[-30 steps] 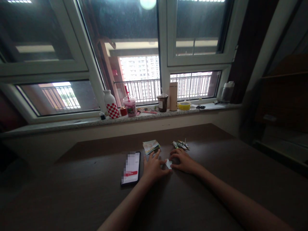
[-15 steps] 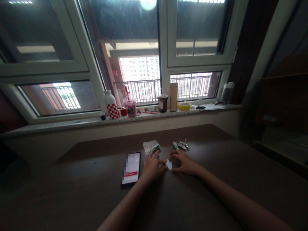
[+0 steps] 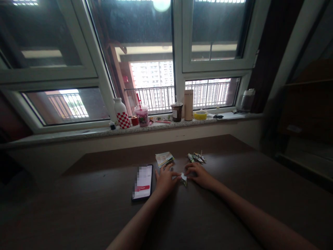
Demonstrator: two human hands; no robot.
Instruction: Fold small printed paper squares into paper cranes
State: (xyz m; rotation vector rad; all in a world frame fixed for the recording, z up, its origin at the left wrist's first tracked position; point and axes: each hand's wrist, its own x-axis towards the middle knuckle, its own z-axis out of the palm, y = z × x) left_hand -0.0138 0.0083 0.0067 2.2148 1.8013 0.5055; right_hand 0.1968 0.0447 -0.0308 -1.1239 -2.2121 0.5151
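Filling the upper view, one white-framed window (image 3: 178,41) is cut off at the top. Below are one brown table (image 3: 104,208), its near side out of view, and one speckled windowsill (image 3: 75,134). Two bare hands are on the table, the forearms cut off at the bottom.

Along the sill stand one tan tumbler (image 3: 188,105) and one red-and-white checkered bottle (image 3: 121,114), contents hidden; one plastic cup of something pink (image 3: 142,117), with a red straw; one cup of something dark brown (image 3: 177,113); one yellow tape roll (image 3: 200,115); and one pair of black scissors (image 3: 218,116).

One smartphone (image 3: 143,182), its screen partly pixelated, lies beside the left hand (image 3: 166,180). Beyond the hands sit one stack of printed sheets (image 3: 164,158) and one pile of folded papers (image 3: 197,158), both too overlapped to count.

One small whitish paper piece (image 3: 184,178) lies between the left hand and the right hand (image 3: 200,175). Bent fingers of both meet its edges; whether either pinches it cannot be told.
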